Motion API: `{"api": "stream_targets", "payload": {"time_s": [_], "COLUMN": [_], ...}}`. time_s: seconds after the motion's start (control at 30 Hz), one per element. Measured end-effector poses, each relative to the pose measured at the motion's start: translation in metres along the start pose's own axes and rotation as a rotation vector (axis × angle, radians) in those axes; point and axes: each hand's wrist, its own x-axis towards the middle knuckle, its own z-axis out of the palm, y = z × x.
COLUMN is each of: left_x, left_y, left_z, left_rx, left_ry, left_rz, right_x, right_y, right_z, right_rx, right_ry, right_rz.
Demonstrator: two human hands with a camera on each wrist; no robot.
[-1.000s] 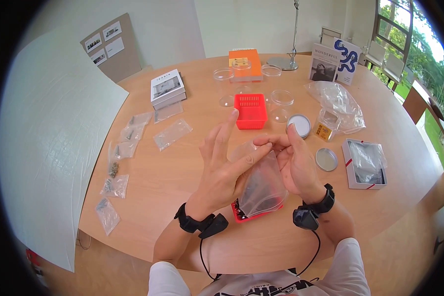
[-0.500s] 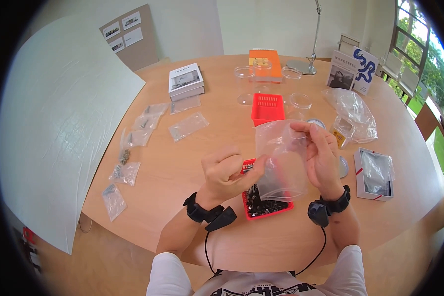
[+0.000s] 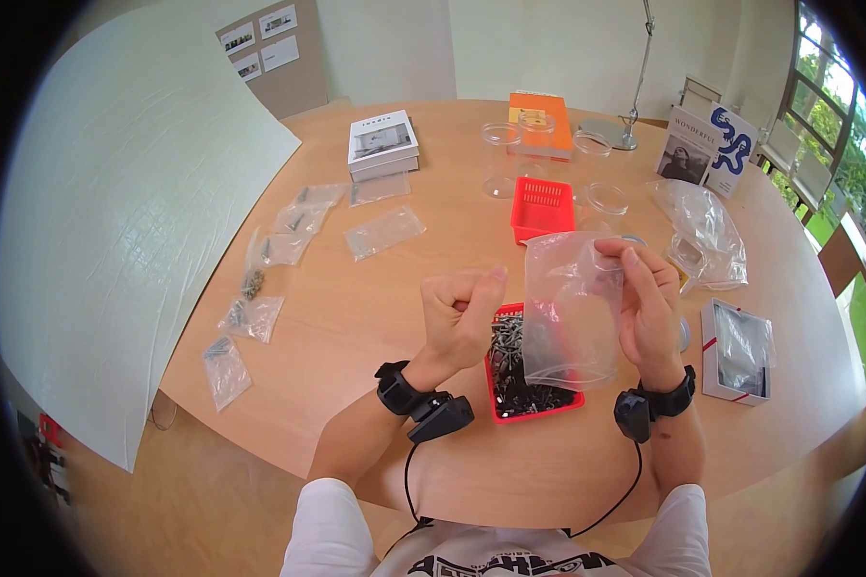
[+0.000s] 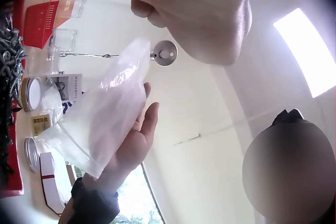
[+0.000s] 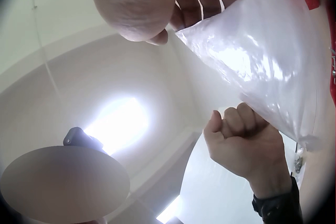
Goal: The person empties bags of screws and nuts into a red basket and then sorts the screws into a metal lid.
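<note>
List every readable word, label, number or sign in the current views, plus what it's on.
"WONDERFUL": photo-cover book, back right.
Too small or blurred: print on white book, orange book, blue-patterned book, yellow label, pinned sheets.
Shirt lettering: partly cut off, not legible.
Nothing else readable.

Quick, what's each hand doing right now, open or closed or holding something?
Left hand: closed in a fist, nothing seen in it.
Right hand: holding the bag.
</note>
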Motion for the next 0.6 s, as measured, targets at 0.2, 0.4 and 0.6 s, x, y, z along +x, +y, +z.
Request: {"api": "stream_targets", "payload": {"time_s": [0.2,0.4,0.6], "left_x": [0.01,0.024,0.042], "left_y": [0.017,0.02,0.011], "left_z": [-0.005,0.011,0.032], "left_rx": [-0.136,0.344,0.08], "left_ry": [-0.158,-0.146,-0.332], "left_rz": [-0.116,-0.044,-0.501], "right_x": [0.001,0.0,-0.017], "right_y": [-0.001,-0.01,-0.029], "right_z": [-0.004,-0.017,-0.025], "right_rx": [-0.257,-0.392,-0.397], "right_ry": [0.026,-0.033,-0.108], "right_rz": [-0.034,-0.031,0.032]}}
